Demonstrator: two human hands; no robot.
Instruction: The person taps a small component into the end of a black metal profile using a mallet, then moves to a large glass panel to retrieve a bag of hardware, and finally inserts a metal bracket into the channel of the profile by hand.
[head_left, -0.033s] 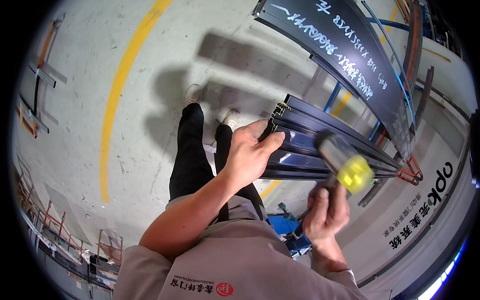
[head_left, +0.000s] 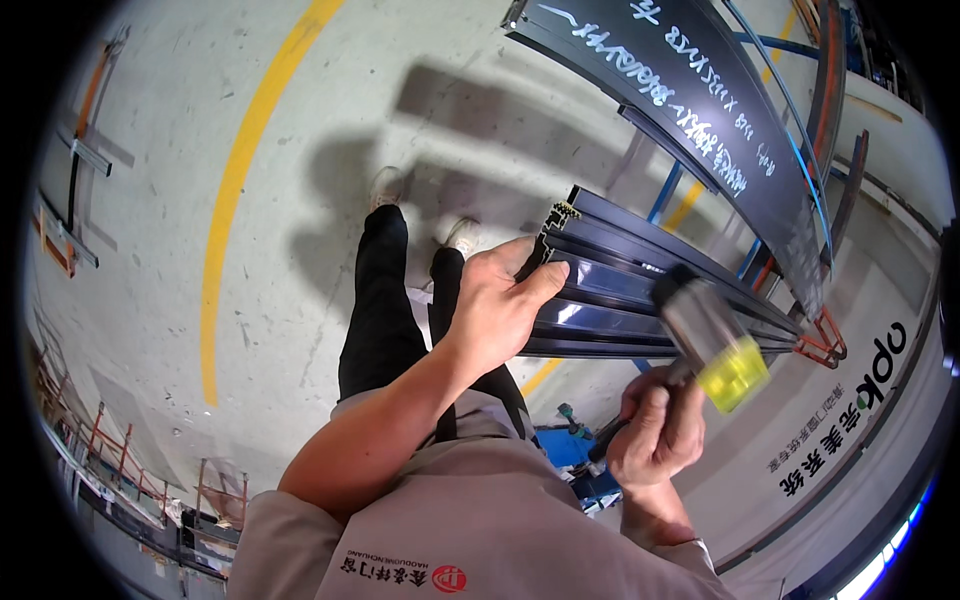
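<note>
My left hand (head_left: pixel 500 308) is closed around the cut end of a dark metal profile (head_left: pixel 610 275), its thumb lying on the upper face. The profile's hollow, ribbed cross-section shows beyond the fingers, and its length runs off to the right. In my right hand (head_left: pixel 655 435) is the handle of a mallet (head_left: pixel 708 335), slightly blurred, with a black face at one end and a clear yellow one at the other. The mallet's head overlaps the profile in view; whether it touches cannot be told.
A wide dark panel (head_left: pixel 680 90) with white handwriting stands beyond the profile, by blue and orange rack bars (head_left: pixel 822 340). A white printed board (head_left: pixel 800 420) lies to the right. Blue equipment (head_left: pixel 570 450) is near my waist. A yellow line (head_left: pixel 222 230) crosses the floor.
The mallet and my right hand have shifted; its head is a little farther right and lower. My left hand and the profile have hardly moved.
</note>
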